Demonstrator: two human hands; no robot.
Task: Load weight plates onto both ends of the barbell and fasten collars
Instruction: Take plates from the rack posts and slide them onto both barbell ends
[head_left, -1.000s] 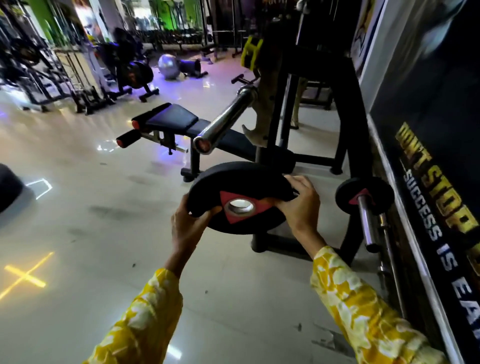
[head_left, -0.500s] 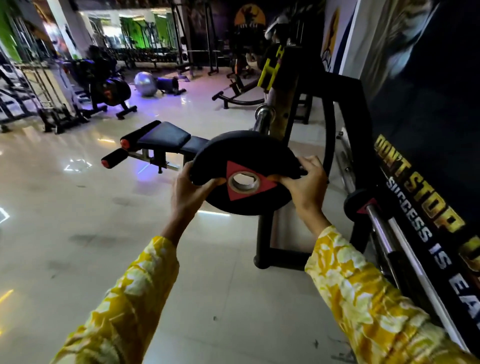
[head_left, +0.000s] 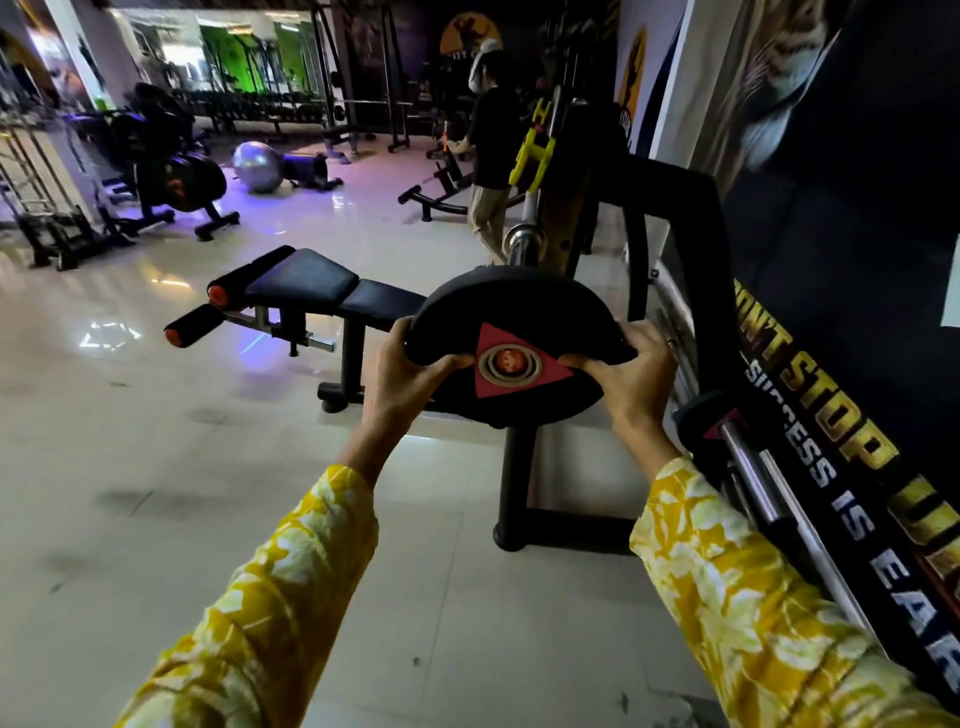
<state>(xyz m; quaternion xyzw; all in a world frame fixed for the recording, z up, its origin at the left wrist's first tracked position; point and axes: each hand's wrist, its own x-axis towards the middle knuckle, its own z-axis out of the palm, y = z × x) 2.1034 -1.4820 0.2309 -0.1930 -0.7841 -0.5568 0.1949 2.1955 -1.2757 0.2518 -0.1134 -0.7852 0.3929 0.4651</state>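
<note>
While the plate (head_left: 498, 306) faces you at the barbell's (head_left: 524, 241) near end, bar tip showing in its hole, your left hand (head_left: 402, 374) and right hand (head_left: 634, 384) grip its opposite edges, thumbs on the face. Bench (head_left: 311, 280) sits behind to the left; a spare bar (head_left: 748, 467) leans by the right wall.

Glossy floor (head_left: 156, 467), bench (head_left: 311, 283), exercise ball (head_left: 258, 167)

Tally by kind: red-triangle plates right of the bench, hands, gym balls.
Red-triangle plates: 2 (held plate; small plate on wall-side bar)
Hands: 2 (left hand, right hand, both gripping the held plate)
Gym balls: 1 (gym ball)
Total: 5
</note>
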